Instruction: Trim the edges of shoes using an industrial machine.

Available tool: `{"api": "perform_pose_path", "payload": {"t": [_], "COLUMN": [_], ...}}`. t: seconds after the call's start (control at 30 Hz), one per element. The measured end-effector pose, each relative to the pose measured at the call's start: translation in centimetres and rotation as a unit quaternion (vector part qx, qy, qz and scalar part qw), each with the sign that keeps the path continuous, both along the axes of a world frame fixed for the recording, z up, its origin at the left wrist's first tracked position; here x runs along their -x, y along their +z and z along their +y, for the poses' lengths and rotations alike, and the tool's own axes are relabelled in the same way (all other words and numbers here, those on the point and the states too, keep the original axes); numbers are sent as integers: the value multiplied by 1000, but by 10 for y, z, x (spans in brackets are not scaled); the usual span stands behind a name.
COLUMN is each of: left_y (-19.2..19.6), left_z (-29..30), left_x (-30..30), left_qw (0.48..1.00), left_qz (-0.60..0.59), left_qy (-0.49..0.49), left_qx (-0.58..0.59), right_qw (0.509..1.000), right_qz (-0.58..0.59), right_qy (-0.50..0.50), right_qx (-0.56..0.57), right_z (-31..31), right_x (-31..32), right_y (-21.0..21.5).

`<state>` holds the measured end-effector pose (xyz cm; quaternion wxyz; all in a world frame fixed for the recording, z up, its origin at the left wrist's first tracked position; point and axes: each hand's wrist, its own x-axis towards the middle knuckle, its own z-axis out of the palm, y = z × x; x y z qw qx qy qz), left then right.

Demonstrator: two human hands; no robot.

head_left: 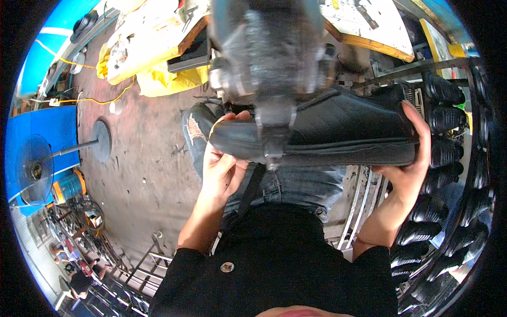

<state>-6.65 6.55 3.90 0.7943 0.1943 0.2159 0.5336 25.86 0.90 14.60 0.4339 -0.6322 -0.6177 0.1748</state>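
Observation:
A black shoe (354, 124) lies sideways in front of me, its toe to the left and its heel to the right. My left hand (224, 171) grips the toe, fingers above and below it. Round the heel and the sole's rear end, my right hand (414, 153) is closed. A dark machine head (269, 47), blurred at the top, comes down over the front part of the shoe. Its narrow metal tip (273, 153) ends at the sole's edge and hides a strip of the upper behind it.
Worktables with wooden edges stand left (150, 39) and right (380, 31) of the machine, tools on top. Yellow cloth (169, 80) hangs under the left one. Racks of black shoes (446, 153) crowd my right. A standing fan (39, 169) and people (79, 280) are at the left.

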Motion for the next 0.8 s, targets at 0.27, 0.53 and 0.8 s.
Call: {"api": "perform_pose_path", "payload": {"t": [0.27,0.53,0.8], "left_y": [-12,9,96], "left_z": [2,13,36], "left_x": [49,85,19], "left_qw": [998,811,548], "left_qz": [32,458,642], "left_qy": [35,261,-27], "left_qx": [42,-255,-536], "right_qw": [993,990,995], "right_qz": [34,85,-27], "right_qy": [75,106,95], "right_qx": [83,38,25], "right_z": [5,28,36], "right_x": [43,109,130], "right_y": [4,-15,5]}}
